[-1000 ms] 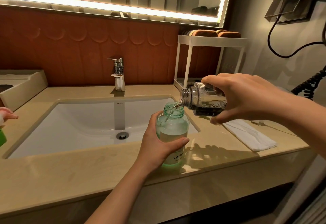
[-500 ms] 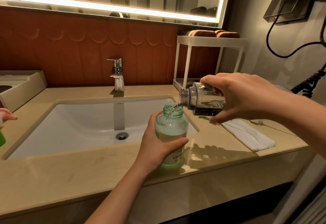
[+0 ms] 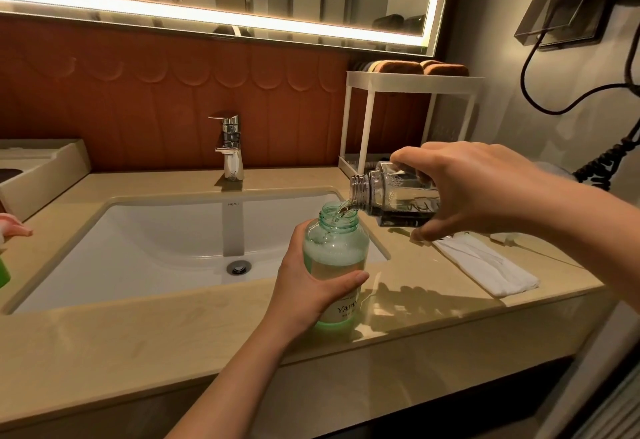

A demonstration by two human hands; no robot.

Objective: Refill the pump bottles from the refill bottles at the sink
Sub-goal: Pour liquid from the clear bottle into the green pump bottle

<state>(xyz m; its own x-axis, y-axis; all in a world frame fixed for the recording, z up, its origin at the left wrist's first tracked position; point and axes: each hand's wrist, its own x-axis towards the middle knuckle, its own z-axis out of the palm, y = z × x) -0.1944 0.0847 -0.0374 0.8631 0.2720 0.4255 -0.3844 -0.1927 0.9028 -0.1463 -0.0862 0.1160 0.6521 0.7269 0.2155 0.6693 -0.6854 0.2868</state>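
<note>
A green-tinted bottle (image 3: 335, 251) with its top off stands upright on the counter's front right, by the sink's corner. My left hand (image 3: 304, 286) grips it round the middle. Above it my right hand (image 3: 464, 193) holds a clear refill bottle (image 3: 388, 193) tipped on its side, mouth to the left. A thin stream of liquid runs from that mouth into the green bottle's open neck. Foamy liquid fills the green bottle up to about its shoulder.
The white sink (image 3: 166, 241) with a chrome tap (image 3: 230, 148) lies to the left. A folded white cloth (image 3: 485, 265) rests on the beige counter (image 3: 138, 328) at right, a white rack (image 3: 408, 116) behind it. A green bottle (image 3: 3, 272) shows at the left edge.
The pour goes on. The liquid level in the green bottle has risen a little and both hands keep their places.
</note>
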